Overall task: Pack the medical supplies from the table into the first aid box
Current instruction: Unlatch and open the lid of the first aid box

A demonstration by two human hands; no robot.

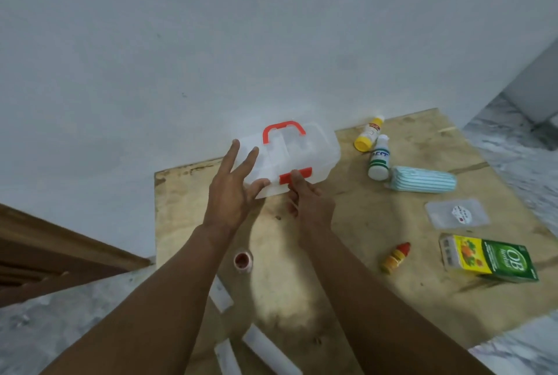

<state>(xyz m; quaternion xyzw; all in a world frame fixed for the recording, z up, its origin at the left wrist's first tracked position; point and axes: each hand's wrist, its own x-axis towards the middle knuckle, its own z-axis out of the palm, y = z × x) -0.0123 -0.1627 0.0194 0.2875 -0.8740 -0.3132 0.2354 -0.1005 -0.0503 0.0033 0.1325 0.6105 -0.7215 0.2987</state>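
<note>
A clear plastic first aid box (305, 152) with a red handle and a red front latch (295, 176) stands shut at the back of the wooden table (377, 223). My left hand (232, 187) rests against the box's left front corner, fingers spread. My right hand (308, 198) has its thumb and fingers on the red latch. To the right lie a yellow-capped bottle (368, 133), a white bottle (379, 158), a pack of blue face masks (422, 183), a clear sachet (457, 213), a small red-and-yellow bottle (396, 257) and a green medicine carton (489, 257).
A small tape roll (242, 260) sits between my forearms, and several white wrapped strips (265, 347) lie near the table's front edge. A pale wall stands right behind the box. Wooden furniture (45, 257) is at the left, marbled floor at the right.
</note>
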